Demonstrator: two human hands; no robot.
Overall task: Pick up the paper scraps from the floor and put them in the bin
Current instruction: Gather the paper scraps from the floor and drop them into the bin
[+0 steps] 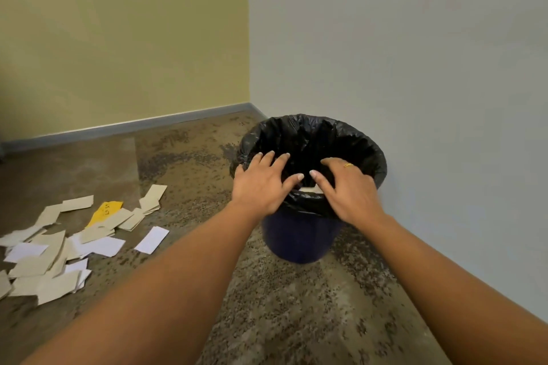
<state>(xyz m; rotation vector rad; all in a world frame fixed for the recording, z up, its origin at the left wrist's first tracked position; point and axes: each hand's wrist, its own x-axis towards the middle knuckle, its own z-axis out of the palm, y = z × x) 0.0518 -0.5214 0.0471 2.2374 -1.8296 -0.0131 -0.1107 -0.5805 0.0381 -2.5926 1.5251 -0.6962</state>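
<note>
In the corner where the yellow-green wall (118, 38) meets the pale grey wall (415, 53), a dark blue bin (299, 240) stands on the speckled floor (281, 311), its far right side close to the grey wall; whether it touches cannot be told. A black liner (372, 151) is folded over its rim. Both hands hover over the near edge of the bin's mouth. The left hand (261, 184) is palm down with its fingers spread and holds nothing, its fingertips reaching over the liner's left rim. The right hand (347, 190), which wears a gold ring (348, 165), also has its fingers apart and loosely bent, holding nothing, and the two thumbs nearly meet. Between them a pale paper scrap (310, 189) shows just inside the near rim. The remaining paper scraps (53, 258) lie in an overlapping heap on the floor at the left edge of the view, well apart from the bin, with a yellow scrap (105, 212) near the top of the heap and one white scrap (152, 240) lying alone on its right. A bare strip of floor runs between the heap and the bin and back to the grey skirting (133, 124) along the yellow-green wall.
</note>
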